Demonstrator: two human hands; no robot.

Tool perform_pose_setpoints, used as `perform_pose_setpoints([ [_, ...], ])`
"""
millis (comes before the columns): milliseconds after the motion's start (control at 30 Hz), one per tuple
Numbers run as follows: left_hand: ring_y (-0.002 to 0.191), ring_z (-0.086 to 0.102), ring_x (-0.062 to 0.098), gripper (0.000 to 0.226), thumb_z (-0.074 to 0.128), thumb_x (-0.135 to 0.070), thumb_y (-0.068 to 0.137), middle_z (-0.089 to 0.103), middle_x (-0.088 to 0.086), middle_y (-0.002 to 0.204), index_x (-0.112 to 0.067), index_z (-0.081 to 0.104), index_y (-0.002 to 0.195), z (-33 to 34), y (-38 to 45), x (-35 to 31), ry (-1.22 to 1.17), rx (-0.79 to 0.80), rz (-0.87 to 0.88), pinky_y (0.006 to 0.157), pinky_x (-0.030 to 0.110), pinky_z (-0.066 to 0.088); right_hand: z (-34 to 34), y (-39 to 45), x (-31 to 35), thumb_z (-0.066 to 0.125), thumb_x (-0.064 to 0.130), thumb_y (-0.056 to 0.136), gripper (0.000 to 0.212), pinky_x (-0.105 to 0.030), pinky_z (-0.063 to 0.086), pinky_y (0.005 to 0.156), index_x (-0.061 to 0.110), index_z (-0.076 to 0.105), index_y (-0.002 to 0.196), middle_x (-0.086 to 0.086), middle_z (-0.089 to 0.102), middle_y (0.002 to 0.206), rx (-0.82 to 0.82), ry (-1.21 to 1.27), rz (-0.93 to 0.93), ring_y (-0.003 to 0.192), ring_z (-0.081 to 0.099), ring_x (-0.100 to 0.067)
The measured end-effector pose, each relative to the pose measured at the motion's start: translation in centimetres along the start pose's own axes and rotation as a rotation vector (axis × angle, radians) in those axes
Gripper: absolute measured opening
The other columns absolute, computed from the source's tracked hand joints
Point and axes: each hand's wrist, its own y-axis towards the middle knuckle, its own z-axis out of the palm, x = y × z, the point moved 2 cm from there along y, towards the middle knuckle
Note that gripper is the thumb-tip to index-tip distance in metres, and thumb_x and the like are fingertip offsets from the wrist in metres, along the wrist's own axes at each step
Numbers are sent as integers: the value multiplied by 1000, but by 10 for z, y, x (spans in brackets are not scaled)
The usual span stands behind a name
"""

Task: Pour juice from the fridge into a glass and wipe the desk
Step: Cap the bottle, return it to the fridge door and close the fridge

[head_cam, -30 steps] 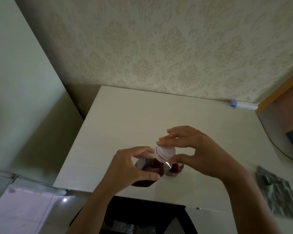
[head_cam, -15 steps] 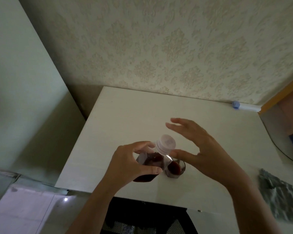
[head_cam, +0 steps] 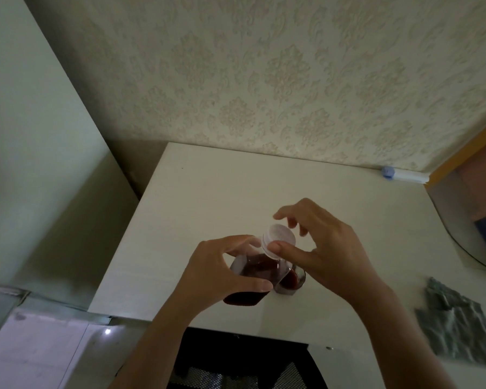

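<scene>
1. Desk (head_cam: 213, 192): pale, wood-grain top, set against a patterned wall; carries every item listed below.
2. Juice bottle (head_cam: 251, 276): clear plastic, holds dark red liquid, tilted with its neck toward the upper right; stands near the front edge of the desk, just left of the glass.
3. Cap (head_cam: 279, 240): white, ribbed, seated on the bottle's neck.
4. Left hand (head_cam: 208, 279): fingers and thumb curled round the body of the bottle, gripping it.
5. Right hand (head_cam: 328, 248): thumb tip pressed against the side of the cap; index finger arched above the cap's far side, contact there cannot be told; remaining fingers loosely curled behind.
6. Glass (head_cam: 292, 279): small, clear, contains dark red juice; stands on the desk touching or just beside the bottle's right side, partly hidden under the right hand.
7. Grey cloth (head_cam: 455, 321): crumpled, flat on the desk at the right, well apart from the glass.
8. White tube with a blue end (head_cam: 403, 175): lies at the desk's back right corner, against the wall.
9. Dark mesh chair (head_cam: 236, 366): visible below the desk's front edge.
</scene>
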Motion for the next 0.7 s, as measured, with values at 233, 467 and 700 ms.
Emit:
perform_pose_setpoints([
  [233,96,58,-11,47,77,-62,48,61,-41,96,-47,63,90,3,1,0,-5,8,30,80,4,40,9,8,2,45,46,79,29,-25,43,53,21,58,83,9,62,74,61,47,-37,63,52,-9],
  [467,80,62,-5,66,60,-78,47,69,-25,85,-37,66,98,9,-6,-9,175,-153,-29,80,13,46,18,10,0,34,56,77,40,-26,41,49,20,51,77,7,57,57,15,-50,182,49,51,-11],
  [700,79,63,-5,56,60,-79,50,67,-27,85,-44,64,94,7,0,-6,220,-116,-5,81,25,52,14,12,-5,47,48,84,29,-19,31,48,20,51,74,10,47,52,99,-31,128,47,44,-8],
])
